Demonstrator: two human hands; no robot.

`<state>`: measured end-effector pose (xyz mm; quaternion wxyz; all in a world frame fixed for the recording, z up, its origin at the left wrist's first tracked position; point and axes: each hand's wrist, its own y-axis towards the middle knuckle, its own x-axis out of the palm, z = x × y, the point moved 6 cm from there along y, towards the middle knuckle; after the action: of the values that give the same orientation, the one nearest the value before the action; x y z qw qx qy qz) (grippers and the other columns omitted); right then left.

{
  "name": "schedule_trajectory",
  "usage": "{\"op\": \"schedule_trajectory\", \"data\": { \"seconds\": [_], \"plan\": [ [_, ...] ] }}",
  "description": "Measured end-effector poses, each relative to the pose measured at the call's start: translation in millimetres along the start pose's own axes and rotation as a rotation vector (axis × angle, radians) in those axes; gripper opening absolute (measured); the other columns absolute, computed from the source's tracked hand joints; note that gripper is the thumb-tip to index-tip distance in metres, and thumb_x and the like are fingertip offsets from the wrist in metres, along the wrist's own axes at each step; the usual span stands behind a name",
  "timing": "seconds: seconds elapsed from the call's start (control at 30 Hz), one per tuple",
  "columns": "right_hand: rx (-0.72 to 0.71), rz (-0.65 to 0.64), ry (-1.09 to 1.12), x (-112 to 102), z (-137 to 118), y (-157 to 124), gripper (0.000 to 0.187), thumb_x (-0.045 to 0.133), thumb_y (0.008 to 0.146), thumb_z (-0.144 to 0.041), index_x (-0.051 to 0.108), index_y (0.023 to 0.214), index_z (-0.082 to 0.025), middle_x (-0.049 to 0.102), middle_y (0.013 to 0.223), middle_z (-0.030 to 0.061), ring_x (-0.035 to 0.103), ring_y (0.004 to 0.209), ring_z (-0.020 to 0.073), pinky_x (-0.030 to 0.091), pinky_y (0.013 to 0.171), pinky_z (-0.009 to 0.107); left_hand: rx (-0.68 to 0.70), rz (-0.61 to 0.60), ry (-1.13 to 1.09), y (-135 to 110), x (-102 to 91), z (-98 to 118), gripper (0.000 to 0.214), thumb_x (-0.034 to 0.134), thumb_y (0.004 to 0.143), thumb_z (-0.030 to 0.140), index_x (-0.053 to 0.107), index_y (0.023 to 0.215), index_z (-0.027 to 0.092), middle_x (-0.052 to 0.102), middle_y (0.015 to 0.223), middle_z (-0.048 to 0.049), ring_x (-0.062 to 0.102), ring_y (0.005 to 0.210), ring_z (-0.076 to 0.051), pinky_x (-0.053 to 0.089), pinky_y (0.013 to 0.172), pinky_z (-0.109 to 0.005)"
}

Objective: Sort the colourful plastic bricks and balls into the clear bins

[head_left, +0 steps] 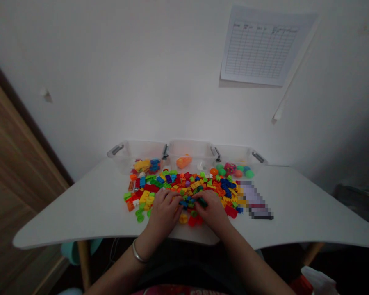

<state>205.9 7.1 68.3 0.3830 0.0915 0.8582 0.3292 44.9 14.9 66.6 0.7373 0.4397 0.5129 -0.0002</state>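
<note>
A heap of small coloured building bricks (190, 185) lies spread on the white table (80, 213). My left hand (164, 211) rests at the heap's near edge with curled fingers that pinch small blue and green bricks (186, 201). My right hand (212, 211) meets it from the right, with its fingers closed on a dark green piece (202, 201). The two hands touch over the same small cluster. A silver bangle (137, 254) sits on my left wrist.
Three clear plastic bins stand along the wall: the left bin (126, 153) holds yellow and blue bricks, the middle bin (187, 149) an orange piece, the right bin (240, 155) round coloured parts. A blurred flat item (256, 203) lies right of the heap. A printed sheet (261, 47) hangs on the wall.
</note>
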Motion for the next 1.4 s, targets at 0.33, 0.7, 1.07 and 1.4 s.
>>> {"op": "schedule_trajectory", "data": {
  "seconds": [0.33, 0.7, 1.07, 1.4],
  "plan": [
    [0.190, 0.332, -0.041, -77.3, 78.7, 31.3, 0.022, 0.054, 0.080, -0.031, 0.068, 0.092, -0.019, 0.069, 0.093, 0.0079, 0.061, 0.085, 0.0224, 0.049, 0.082, 0.039, -0.090, 0.020, 0.238, -9.2, 13.6, -20.9, 0.028, 0.058, 0.084, 0.023, 0.067, 0.111, 0.023, 0.066, 0.119, -0.0089, 0.054, 0.115, -0.031, 0.038, 0.105, -0.054],
    [0.417, 0.537, -0.180, -128.3, 158.4, 87.0, 0.032, 0.049, 0.072, -0.033, 0.072, 0.086, -0.016, 0.071, 0.084, 0.0100, 0.061, 0.079, 0.0240, 0.046, 0.078, 0.038, -0.120, -0.041, 0.194, -6.3, 17.3, -21.5, 0.031, 0.057, 0.085, 0.028, 0.066, 0.113, 0.019, 0.065, 0.121, -0.0111, 0.054, 0.116, -0.031, 0.035, 0.108, -0.056],
    [0.465, 0.250, -0.477, -104.9, 171.4, 89.1, 0.034, 0.049, 0.081, -0.040, 0.076, 0.093, -0.024, 0.075, 0.084, 0.0068, 0.066, 0.083, 0.0249, 0.043, 0.081, 0.036, -0.220, -0.056, 0.221, -7.8, 13.7, -25.6, 0.034, 0.052, 0.086, 0.032, 0.065, 0.115, 0.018, 0.066, 0.120, -0.0123, 0.055, 0.115, -0.032, 0.032, 0.108, -0.058],
    [0.304, 0.145, -0.554, -97.1, 162.4, 84.5, 0.036, 0.044, 0.086, -0.037, 0.076, 0.094, -0.022, 0.074, 0.100, 0.0084, 0.062, 0.100, 0.0268, 0.037, 0.093, 0.040, -0.203, -0.098, 0.226, -8.0, 17.2, -26.1, 0.027, 0.052, 0.087, 0.032, 0.068, 0.105, 0.020, 0.066, 0.118, -0.0104, 0.055, 0.114, -0.032, 0.033, 0.107, -0.057]
  ]
}}
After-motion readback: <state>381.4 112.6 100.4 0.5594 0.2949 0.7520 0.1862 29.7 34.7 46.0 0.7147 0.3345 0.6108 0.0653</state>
